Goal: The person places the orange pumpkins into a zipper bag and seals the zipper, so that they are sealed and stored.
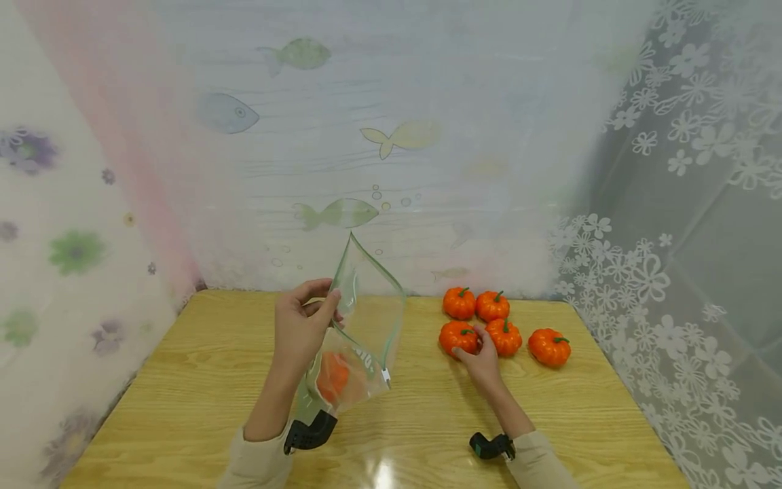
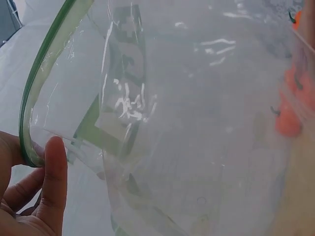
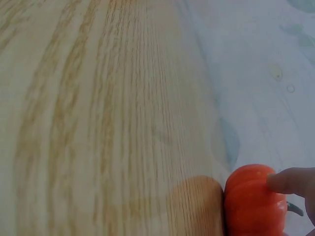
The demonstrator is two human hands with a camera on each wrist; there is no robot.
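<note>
- L hand [image 1: 311, 316]: thumb + fingers pinch one edge of clear zip bag [image 1: 369, 312]; mouth stands open, slider [image 1: 385, 374] at near corner.
- Bagged pumpkin [image 1: 332, 375]: low inside bag; whether bag base meets table [image 1: 201, 380], can't tell.
- R hand [image 1: 480, 356]: thumb + fingers grip front-left pumpkin [image 1: 455, 334], on table R of bag; fingertip contact seen in R wrist view.
- Other pumpkins [image 1: 504, 337]: 4, behind & to R of gripped one.
- Technique (judgement): hold sides, not stem; lift w/o nudging close neighbours; keep mouth wide, bag steady; clear rim & slider.
</note>
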